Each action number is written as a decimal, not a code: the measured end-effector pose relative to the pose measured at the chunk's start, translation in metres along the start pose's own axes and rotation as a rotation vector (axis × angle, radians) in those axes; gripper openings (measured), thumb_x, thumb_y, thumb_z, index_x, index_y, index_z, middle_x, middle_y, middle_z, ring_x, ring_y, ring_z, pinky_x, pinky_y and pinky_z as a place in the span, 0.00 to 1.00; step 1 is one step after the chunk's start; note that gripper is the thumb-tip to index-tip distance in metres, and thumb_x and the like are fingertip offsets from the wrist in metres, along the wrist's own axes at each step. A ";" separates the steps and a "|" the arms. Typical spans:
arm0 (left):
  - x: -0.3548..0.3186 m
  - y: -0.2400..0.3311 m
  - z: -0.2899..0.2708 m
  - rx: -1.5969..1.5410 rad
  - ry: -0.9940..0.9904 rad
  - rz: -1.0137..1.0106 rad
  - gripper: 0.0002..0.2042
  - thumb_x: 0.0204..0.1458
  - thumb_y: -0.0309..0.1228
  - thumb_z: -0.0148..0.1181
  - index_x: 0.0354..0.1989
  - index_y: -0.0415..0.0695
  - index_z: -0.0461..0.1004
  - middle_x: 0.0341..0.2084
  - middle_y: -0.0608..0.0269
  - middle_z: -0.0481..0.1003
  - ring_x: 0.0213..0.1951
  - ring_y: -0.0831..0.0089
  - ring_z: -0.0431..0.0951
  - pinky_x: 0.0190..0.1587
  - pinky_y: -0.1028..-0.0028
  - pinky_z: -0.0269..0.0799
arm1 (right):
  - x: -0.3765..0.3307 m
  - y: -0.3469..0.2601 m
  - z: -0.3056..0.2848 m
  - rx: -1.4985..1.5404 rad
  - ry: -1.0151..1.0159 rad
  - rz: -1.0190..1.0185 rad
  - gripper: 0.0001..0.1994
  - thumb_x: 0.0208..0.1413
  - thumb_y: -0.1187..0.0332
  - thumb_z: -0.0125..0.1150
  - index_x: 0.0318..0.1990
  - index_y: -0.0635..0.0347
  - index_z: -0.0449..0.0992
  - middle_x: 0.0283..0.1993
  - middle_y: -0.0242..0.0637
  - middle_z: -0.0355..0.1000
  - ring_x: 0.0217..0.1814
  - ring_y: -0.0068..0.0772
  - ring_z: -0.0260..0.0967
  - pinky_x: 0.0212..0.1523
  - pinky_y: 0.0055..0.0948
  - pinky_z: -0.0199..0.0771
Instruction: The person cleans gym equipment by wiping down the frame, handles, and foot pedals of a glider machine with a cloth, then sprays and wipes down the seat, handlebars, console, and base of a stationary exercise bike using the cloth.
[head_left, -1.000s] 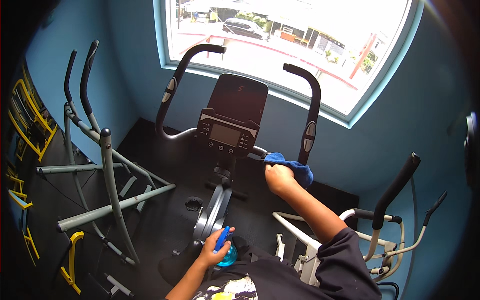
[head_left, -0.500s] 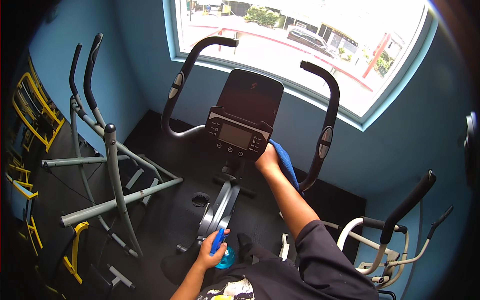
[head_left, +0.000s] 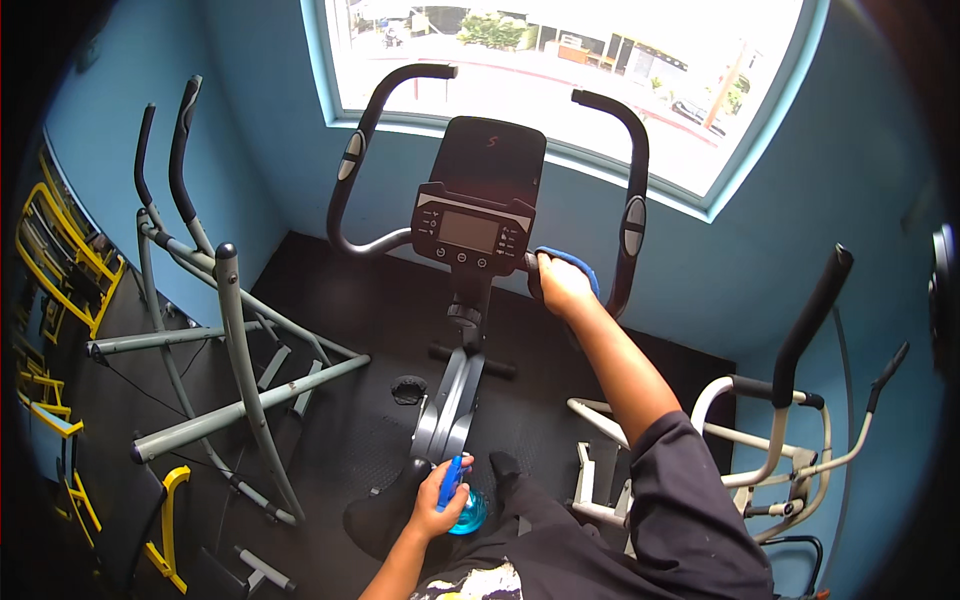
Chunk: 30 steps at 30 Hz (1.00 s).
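- Right hand [head_left: 562, 285]: closed on blue cloth [head_left: 572, 262], now moved in against the console [head_left: 472, 232] edge from the handlebar.
- Left hand [head_left: 435, 505]: unchanged, gripping blue spray bottle [head_left: 458, 497] below console.

Beyond my reach, blue walls [head_left: 250, 150] framed a bright window [head_left: 560, 70]; daylight fell on the dark rubber floor [head_left: 350, 300]. Grey and white exercise frames [head_left: 230, 340] stood either side.
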<state>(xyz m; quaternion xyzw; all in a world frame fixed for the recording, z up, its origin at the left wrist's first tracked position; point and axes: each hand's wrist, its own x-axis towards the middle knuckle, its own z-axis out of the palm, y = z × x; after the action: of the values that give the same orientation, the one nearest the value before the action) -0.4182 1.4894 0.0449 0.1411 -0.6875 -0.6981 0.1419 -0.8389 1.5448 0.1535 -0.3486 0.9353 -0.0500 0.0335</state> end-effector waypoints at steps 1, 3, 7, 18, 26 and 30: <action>-0.012 0.001 -0.008 0.019 -0.016 -0.043 0.21 0.55 0.23 0.58 0.59 0.37 0.72 0.52 0.54 0.78 0.53 0.67 0.79 0.56 0.69 0.72 | -0.001 -0.002 0.000 0.029 0.034 -0.011 0.19 0.57 0.73 0.57 0.57 0.63 0.69 0.48 0.52 0.77 0.52 0.54 0.76 0.51 0.48 0.75; -0.024 -0.001 -0.012 0.058 -0.040 -0.039 0.21 0.54 0.25 0.59 0.58 0.36 0.73 0.52 0.54 0.78 0.52 0.66 0.79 0.57 0.68 0.72 | 0.011 0.016 0.006 0.063 0.142 -0.051 0.13 0.55 0.73 0.59 0.48 0.62 0.72 0.46 0.53 0.78 0.50 0.54 0.76 0.48 0.48 0.76; -0.057 0.004 -0.031 0.133 0.044 -0.114 0.21 0.53 0.24 0.58 0.58 0.37 0.73 0.51 0.53 0.79 0.52 0.65 0.80 0.56 0.68 0.73 | 0.041 -0.002 0.028 0.085 0.152 -0.182 0.11 0.54 0.73 0.59 0.46 0.59 0.77 0.47 0.50 0.79 0.50 0.54 0.77 0.50 0.45 0.76; -0.053 -0.003 -0.010 0.048 0.110 -0.143 0.20 0.57 0.20 0.56 0.60 0.36 0.69 0.55 0.56 0.75 0.56 0.67 0.78 0.59 0.69 0.71 | 0.035 -0.034 0.031 0.086 0.155 -0.460 0.20 0.55 0.75 0.54 0.57 0.58 0.75 0.61 0.51 0.72 0.64 0.51 0.69 0.61 0.43 0.71; -0.091 0.001 -0.079 -0.033 0.085 -0.032 0.21 0.57 0.22 0.57 0.60 0.35 0.70 0.55 0.54 0.76 0.55 0.67 0.78 0.59 0.68 0.71 | -0.051 -0.014 0.074 -0.253 0.398 0.102 0.26 0.59 0.68 0.50 0.65 0.68 0.67 0.67 0.56 0.65 0.72 0.57 0.59 0.75 0.49 0.51; -0.128 0.011 -0.145 0.040 0.052 0.010 0.20 0.56 0.20 0.56 0.58 0.37 0.72 0.54 0.57 0.76 0.54 0.70 0.78 0.56 0.72 0.72 | -0.158 -0.061 0.052 -0.218 0.302 0.101 0.29 0.61 0.74 0.44 0.71 0.68 0.58 0.75 0.59 0.53 0.79 0.59 0.45 0.79 0.46 0.43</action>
<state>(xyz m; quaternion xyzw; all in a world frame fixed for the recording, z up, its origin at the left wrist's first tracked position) -0.2436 1.4061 0.0543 0.1584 -0.6981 -0.6796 0.1605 -0.6745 1.5987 0.1138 -0.2915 0.9459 0.0014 -0.1427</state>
